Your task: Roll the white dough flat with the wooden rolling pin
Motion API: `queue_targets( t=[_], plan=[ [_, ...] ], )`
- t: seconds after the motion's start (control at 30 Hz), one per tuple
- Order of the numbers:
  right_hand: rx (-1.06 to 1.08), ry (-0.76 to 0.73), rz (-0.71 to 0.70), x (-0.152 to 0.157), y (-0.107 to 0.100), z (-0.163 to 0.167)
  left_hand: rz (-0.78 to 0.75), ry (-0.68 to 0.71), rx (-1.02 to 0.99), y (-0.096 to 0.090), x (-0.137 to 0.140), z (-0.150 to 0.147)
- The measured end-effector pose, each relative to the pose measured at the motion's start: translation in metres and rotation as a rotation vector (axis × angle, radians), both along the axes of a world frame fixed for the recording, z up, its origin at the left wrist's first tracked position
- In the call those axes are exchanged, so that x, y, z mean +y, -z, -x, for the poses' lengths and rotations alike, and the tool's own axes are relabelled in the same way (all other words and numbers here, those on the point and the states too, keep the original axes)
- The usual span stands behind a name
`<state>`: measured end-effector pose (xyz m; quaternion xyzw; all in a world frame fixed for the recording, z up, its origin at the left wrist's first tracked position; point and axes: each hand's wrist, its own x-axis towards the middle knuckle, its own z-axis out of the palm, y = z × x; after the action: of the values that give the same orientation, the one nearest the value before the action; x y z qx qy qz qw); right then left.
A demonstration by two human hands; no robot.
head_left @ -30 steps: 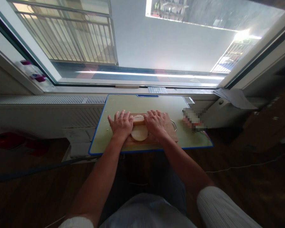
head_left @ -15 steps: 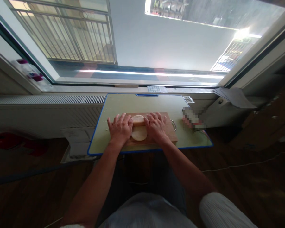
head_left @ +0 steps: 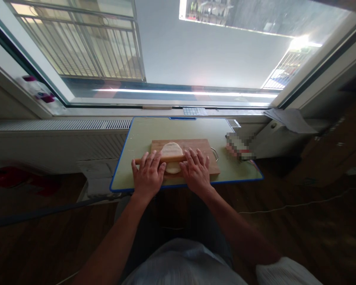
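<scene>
Dough (head_left: 172,149) lies flat on the wooden board (head_left: 214,168), crossed by the rolling pin (head_left: 172,159). I have the left hand (head_left: 147,174) and right hand (head_left: 196,172) laid over the pin, one on each side of the dough; fingers are spread across it, not wrapped around. For even thickness, I recommend equal pressure from both palms, a level pin, and thumbs clear of the dough's edge.
</scene>
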<state>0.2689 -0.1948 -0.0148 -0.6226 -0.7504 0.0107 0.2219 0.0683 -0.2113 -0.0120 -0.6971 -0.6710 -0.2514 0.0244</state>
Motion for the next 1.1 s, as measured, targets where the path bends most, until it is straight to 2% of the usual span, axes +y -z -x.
queue_targets(
  t=[0.27, 0.47, 0.87, 1.1],
  plan=[
    [-0.059, 0.008, -0.013, -0.028, 0.007, -0.003, -0.004, 0.022, 0.009, 0.007, -0.026, 0.000],
    [-0.057, 0.004, 0.007, -0.033, 0.008, -0.003, -0.016, 0.031, 0.027, 0.013, -0.033, 0.000],
    [-0.045, 0.017, 0.022, -0.005, 0.001, 0.001, 0.002, 0.024, 0.017, 0.004, -0.003, 0.000],
    [-0.028, 0.026, 0.070, 0.021, -0.007, 0.006, 0.032, 0.005, -0.010, -0.004, 0.026, -0.001]
  ],
)
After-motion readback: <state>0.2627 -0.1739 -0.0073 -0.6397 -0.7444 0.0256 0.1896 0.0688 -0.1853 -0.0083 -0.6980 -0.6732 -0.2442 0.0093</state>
